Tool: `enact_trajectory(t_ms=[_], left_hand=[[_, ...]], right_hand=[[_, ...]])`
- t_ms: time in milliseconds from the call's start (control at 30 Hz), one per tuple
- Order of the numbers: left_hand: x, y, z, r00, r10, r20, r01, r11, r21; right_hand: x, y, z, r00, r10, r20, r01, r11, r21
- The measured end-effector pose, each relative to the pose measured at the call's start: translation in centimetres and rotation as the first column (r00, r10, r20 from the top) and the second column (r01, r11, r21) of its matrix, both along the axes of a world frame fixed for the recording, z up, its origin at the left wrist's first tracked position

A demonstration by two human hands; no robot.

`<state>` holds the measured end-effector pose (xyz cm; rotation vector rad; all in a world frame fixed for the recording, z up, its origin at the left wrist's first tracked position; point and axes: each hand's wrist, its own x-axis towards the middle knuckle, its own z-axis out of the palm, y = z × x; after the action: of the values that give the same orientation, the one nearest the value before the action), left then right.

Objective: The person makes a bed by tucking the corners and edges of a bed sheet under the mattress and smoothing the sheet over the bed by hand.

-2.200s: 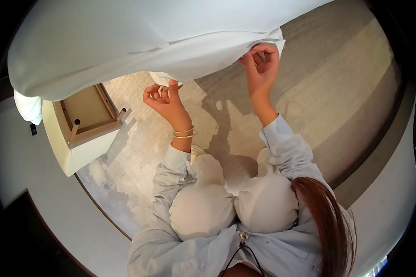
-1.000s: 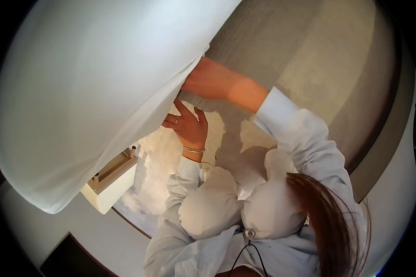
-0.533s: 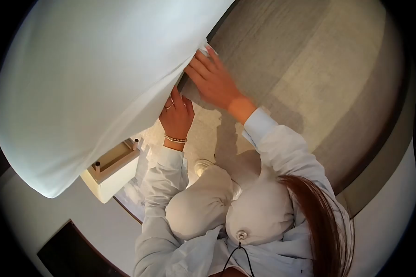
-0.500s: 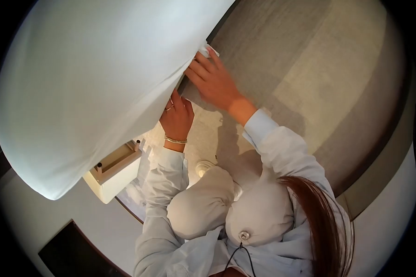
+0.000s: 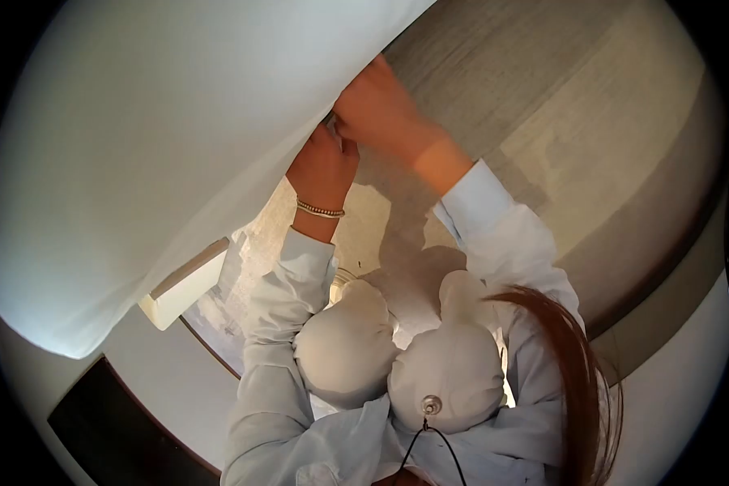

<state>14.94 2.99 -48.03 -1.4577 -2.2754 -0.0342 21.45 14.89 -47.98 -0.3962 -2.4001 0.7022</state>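
Note:
A large white sheet fills the upper left of the view, its edge slanting down from the top middle to the lower left. At that edge, my left hand, with a beaded bracelet at the wrist, has its fingertips partly hidden by the cloth. My right hand is just above and to the right of it, blurred, with its fingers bent in at the sheet's edge. The hands nearly touch. What lies between their fingers is hidden.
An upholstered piece with a wooden frame shows below the sheet at the left. A dark panel lies at the lower left. The greyish floor spans the right, bounded by a curved dark edge. My bent knees are below my hands.
The sheet's edge has swung from nearly level to a steep slant, covering more of the wooden-framed piece. Since half a second ago, my left hand has risen and my right hand has moved up slightly.

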Motion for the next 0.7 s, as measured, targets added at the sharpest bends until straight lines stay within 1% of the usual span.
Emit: enact_trajectory(t_ms=[33,100,133,200,233,300,333,367,400,433,500,533,600,633,700], left_hand=[[0.3,-0.3,0.3,1.0,-0.002,-0.004,0.002,1.0,0.015],[-0.8,-0.4,0.6,0.996,0.012,0.091,-0.012,1.0,-0.002],[-0.7,-0.5,0.7,0.996,0.01,0.091,-0.011,1.0,0.012],[-0.5,-0.9,1.3,0.975,0.073,0.208,-0.057,0.995,-0.079],[-0.4,-1.0,1.8,0.977,0.064,0.205,-0.053,0.997,-0.058],[-0.6,-0.7,1.7,0.982,-0.06,0.179,0.053,0.998,0.045],[-0.9,-0.5,1.3,0.982,-0.06,0.178,0.052,0.997,0.049],[-0.8,-0.4,1.3,0.976,-0.07,0.206,0.057,0.996,0.069],[-0.7,-0.5,1.2,0.969,-0.083,0.233,0.065,0.994,0.083],[-0.5,-0.6,1.6,0.969,-0.091,0.231,0.075,0.994,0.079],[-0.4,-0.6,1.8,0.966,-0.09,0.242,0.074,0.994,0.074],[-0.3,-0.4,1.8,0.966,-0.098,0.24,0.082,0.994,0.076],[-0.3,-0.2,1.8,0.964,-0.083,0.253,0.072,0.996,0.051],[-0.3,0.0,2.1,0.964,-0.085,0.252,0.071,0.996,0.061],[-0.1,0.3,2.1,0.979,-0.139,0.146,0.125,0.987,0.105]], right_hand=[[0.3,0.0,0.3,1.0,-0.002,-0.004,0.002,1.0,0.015],[-0.3,0.2,0.6,0.997,0.011,0.07,-0.015,0.998,0.058],[0.1,-0.1,0.6,0.998,0.008,0.07,-0.013,0.997,0.071],[1.3,-1.5,0.4,0.997,-0.072,-0.028,0.075,0.993,0.094],[2.2,-2.7,0.4,0.997,-0.076,-0.034,0.08,0.99,0.115],[3.6,-4.8,-0.9,0.949,-0.294,-0.114,0.303,0.951,0.069],[3.3,-5.0,-2.6,0.949,-0.292,-0.116,0.302,0.951,0.074],[3.2,-5.3,-3.9,0.961,-0.21,-0.178,0.211,0.977,-0.015],[3.1,-5.4,-3.9,0.96,-0.136,-0.246,0.114,0.988,-0.103],[2.9,-5.3,-3.5,0.958,-0.147,-0.248,0.123,0.987,-0.107],[2.1,-4.1,-2.6,0.929,-0.116,-0.352,0.083,0.991,-0.106],[2.0,-3.3,-2.0,0.927,-0.121,-0.354,0.09,0.991,-0.104],[1.8,-2.1,-0.8,0.973,-0.115,-0.199,0.14,0.983,0.118],[1.7,-1.8,-0.4,0.973,-0.112,-0.2,0.139,0.982,0.128],[1.5,-1.3,-0.2,0.97,-0.142,-0.196,0.173,0.973,0.151]])
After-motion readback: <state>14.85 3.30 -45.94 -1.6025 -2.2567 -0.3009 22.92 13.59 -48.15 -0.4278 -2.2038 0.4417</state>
